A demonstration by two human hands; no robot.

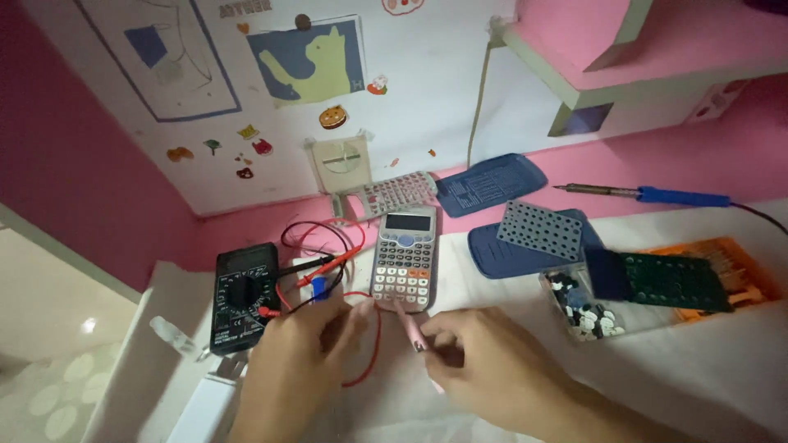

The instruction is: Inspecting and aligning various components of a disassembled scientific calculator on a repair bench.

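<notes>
My left hand [300,361] rests on the white table near a loop of red wire [373,349], its fingers curled by the wire just below a grey calculator [405,257]. My right hand [484,361] pinches a thin pink tool [410,328] whose tip points toward the calculator's lower edge. A black multimeter [242,295] with red and black leads lies to the left of the calculator. Whether the left fingers actually grip the wire is unclear.
A blue soldering iron [657,195] lies at the back right. Blue calculator shells [525,238], a dotted key pad [542,230], a clear tray of small keys [584,316], a green circuit board [677,281] on an orange tray [743,258], and a keypad panel [394,193] surround the work area.
</notes>
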